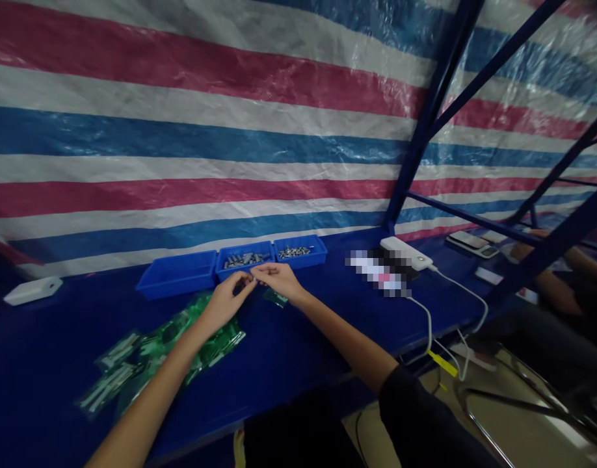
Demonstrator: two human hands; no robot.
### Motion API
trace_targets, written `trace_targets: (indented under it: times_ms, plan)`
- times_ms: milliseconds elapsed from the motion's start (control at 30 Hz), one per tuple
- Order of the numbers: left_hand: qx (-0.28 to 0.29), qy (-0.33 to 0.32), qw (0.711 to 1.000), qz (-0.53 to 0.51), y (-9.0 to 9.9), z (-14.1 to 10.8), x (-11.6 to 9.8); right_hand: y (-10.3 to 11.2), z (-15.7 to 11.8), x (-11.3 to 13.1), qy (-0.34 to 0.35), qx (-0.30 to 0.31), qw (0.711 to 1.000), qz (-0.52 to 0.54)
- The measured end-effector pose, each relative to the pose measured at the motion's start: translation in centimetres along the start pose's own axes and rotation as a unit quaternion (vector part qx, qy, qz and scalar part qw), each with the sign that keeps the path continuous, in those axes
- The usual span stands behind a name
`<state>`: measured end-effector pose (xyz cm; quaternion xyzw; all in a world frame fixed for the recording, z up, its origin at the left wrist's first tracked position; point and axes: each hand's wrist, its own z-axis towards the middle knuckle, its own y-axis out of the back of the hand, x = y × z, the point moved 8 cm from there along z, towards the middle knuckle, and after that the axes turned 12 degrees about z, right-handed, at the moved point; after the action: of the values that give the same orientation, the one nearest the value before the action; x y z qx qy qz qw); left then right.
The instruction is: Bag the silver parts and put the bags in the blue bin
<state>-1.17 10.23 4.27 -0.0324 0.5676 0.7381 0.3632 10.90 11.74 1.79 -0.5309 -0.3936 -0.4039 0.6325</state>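
My left hand (227, 298) and my right hand (280, 281) meet fingertip to fingertip just in front of the middle blue bin (222, 268). Both are closed in a pinch, and whatever lies between the fingers is too small to make out. Small metal parts (244, 259) fill part of that bin. Just below my right hand shows a small greenish clear packet (276, 298); whether it lies on the table or hangs from the fingers, I cannot tell. Beside and under my left forearm spreads a pile of green plastic packets (174, 335), some with metal pieces inside.
Another blue bin (177, 275) stands at the left, and a right-hand bin (312, 252) holds small metal pieces. On the blue table (322, 338) are a white power bank (406, 252) with cables and a white box (32, 290). Blue metal posts and another person are at right.
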Motion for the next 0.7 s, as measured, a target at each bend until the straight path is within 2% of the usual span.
trace_targets:
  times_ms: [167,267,367,533,600,700]
  plan:
    - [0.066,-0.085,0.980,0.171,-2.9,-1.3,-1.8,1.8,0.8,0.0,0.025,-0.057,0.996,-0.063]
    - [0.107,-0.126,0.965,0.206,-4.6,-2.2,-3.1,2.6,1.3,0.0,0.045,-0.079,0.991,-0.093]
    - [0.120,-0.137,0.959,0.218,-4.8,-2.5,-4.0,2.8,1.5,-0.2,0.051,-0.081,0.989,-0.108]
    - [0.122,-0.157,0.957,0.214,-3.8,-2.7,-5.0,3.1,1.1,0.2,0.060,-0.099,0.986,-0.123]
    - [0.131,-0.162,0.958,0.198,-3.6,-2.9,-5.4,2.4,0.9,0.7,0.075,-0.062,0.990,-0.104]
    - [0.138,-0.160,0.960,0.184,-3.4,-3.2,-5.6,0.4,0.6,1.7,0.111,0.048,0.992,-0.039]
